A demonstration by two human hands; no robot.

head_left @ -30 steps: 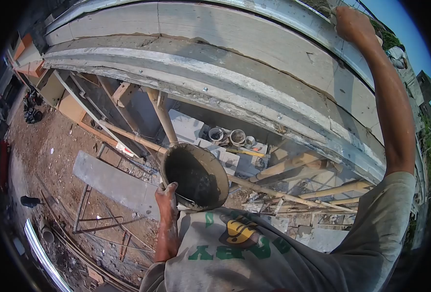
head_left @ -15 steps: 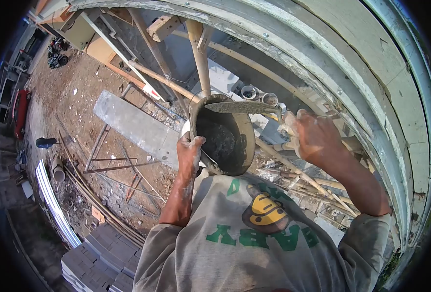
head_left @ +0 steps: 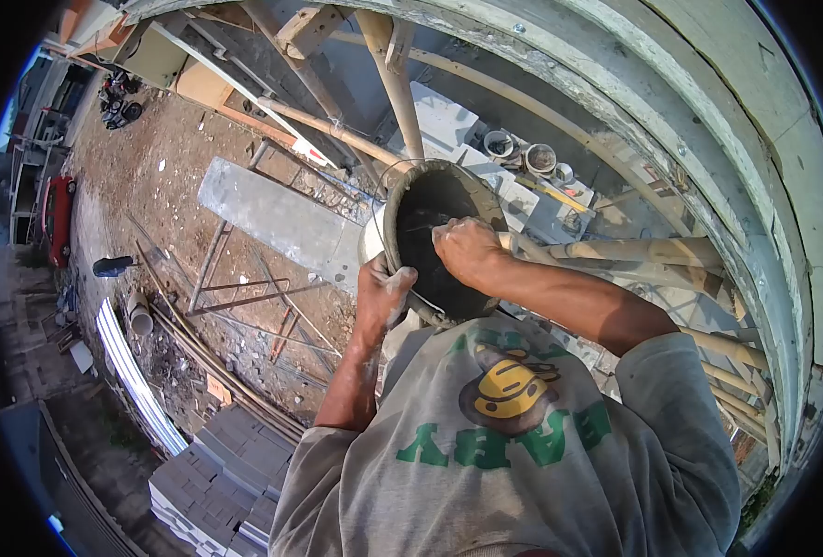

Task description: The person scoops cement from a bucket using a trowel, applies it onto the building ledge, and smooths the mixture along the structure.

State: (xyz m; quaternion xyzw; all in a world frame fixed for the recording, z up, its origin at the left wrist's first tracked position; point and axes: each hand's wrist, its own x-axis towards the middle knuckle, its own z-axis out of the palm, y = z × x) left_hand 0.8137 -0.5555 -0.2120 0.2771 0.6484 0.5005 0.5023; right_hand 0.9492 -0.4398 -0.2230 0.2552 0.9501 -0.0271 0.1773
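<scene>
A bucket (head_left: pixel 400 218) with dark wet mortar inside tilts in front of my chest. My left hand (head_left: pixel 384 288) grips its near left rim, thumb over the edge. Inside the bucket's mouth is my right hand (head_left: pixel 467 249), its fingers closed. The trowel seen earlier in that hand is now mostly hidden in the dark interior; only a faint thin edge shows beside the fingers.
Bamboo poles (head_left: pixel 615 251) run below on the right. The curved concrete ledge (head_left: pixel 653 111) arcs overhead and down the right side. A grey plank (head_left: pixel 277 218) lies left of the bucket. Stacked blocks (head_left: pixel 212 483), a red car (head_left: pixel 59 221) and small buckets (head_left: pixel 540 160) stand far below.
My right hand has come down from the ledge at the upper right into the bucket, taking the trowel with it. The view has turned toward the bucket, which my left hand still holds.
</scene>
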